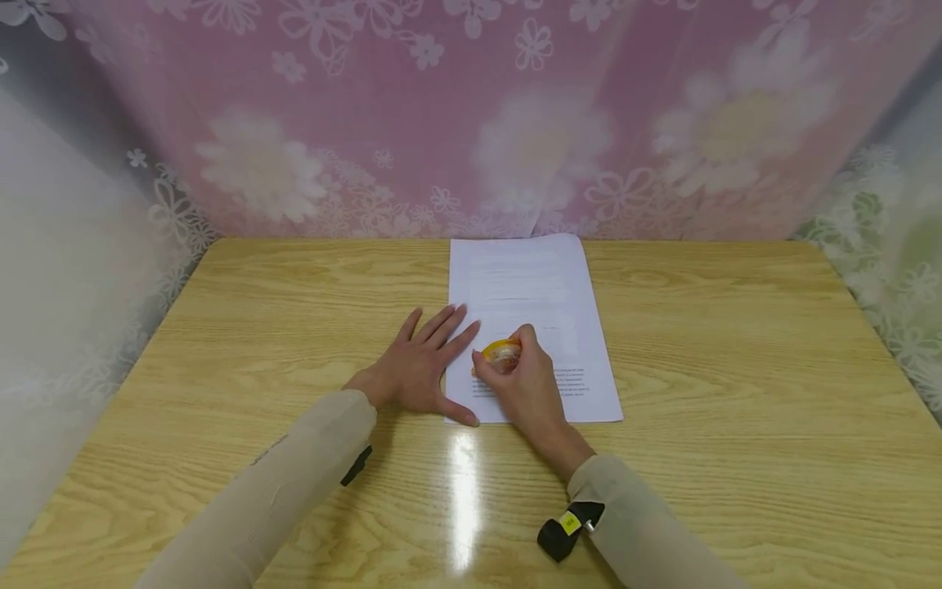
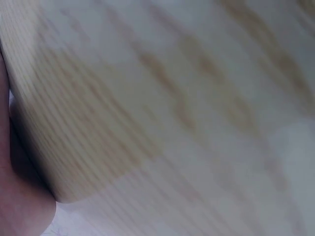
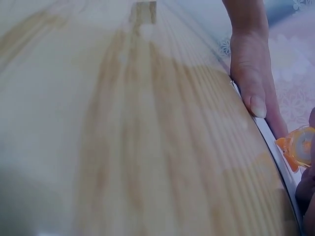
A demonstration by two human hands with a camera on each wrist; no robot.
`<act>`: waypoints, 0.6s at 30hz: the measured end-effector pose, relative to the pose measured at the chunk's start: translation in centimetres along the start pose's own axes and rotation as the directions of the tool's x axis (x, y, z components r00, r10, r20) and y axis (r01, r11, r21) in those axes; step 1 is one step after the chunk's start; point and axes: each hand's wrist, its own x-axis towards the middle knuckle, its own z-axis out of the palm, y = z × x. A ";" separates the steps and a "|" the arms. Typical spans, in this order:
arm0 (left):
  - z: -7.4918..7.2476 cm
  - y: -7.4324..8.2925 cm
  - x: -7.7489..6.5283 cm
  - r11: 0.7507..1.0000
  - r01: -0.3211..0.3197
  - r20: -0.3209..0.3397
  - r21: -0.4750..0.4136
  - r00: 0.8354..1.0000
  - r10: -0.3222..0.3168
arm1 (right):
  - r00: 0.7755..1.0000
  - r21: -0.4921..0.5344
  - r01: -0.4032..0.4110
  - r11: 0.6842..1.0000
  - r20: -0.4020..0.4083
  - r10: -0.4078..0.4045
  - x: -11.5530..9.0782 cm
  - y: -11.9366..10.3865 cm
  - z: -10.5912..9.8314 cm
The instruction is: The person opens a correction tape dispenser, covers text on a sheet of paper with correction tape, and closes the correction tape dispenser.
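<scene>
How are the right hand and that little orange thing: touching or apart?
Touching: the head view shows the right hand pinching the orange thing between thumb and fingers.

The wood-grain bench (image 1: 736,343) has a glare streak (image 1: 464,503) at six o'clock; printed paper (image 1: 518,274) lies flat towards twelve, reaching the far edge

Left hand (image 1: 419,372) lay spread, index finger and thumb overlapping printed paper (image 1: 515,282) on its right. Right hand (image 1: 528,391), near the left, pinched an orange-and-clear object (image 1: 504,354) over the sheet. Wood-grain counter (image 1: 721,343) lay beneath both hands; pink floral cloth (image 1: 412,106) hung beyond them.
</scene>
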 end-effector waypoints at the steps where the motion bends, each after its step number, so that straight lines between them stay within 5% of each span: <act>1: 0.0 0.0 0.0 1.000 0.001 -0.001 0.000 1.000 -0.001 | 1.000 -0.003 -0.001 1.000 0.001 0.001 0.0 0.0 0.0; 18: 0.1 0.1 0.1 1.000 0.016 0.027 0.005 1.000 -0.016 | 1.000 -0.023 0.016 1.000 -0.026 -0.017 0.0 0.3 -0.3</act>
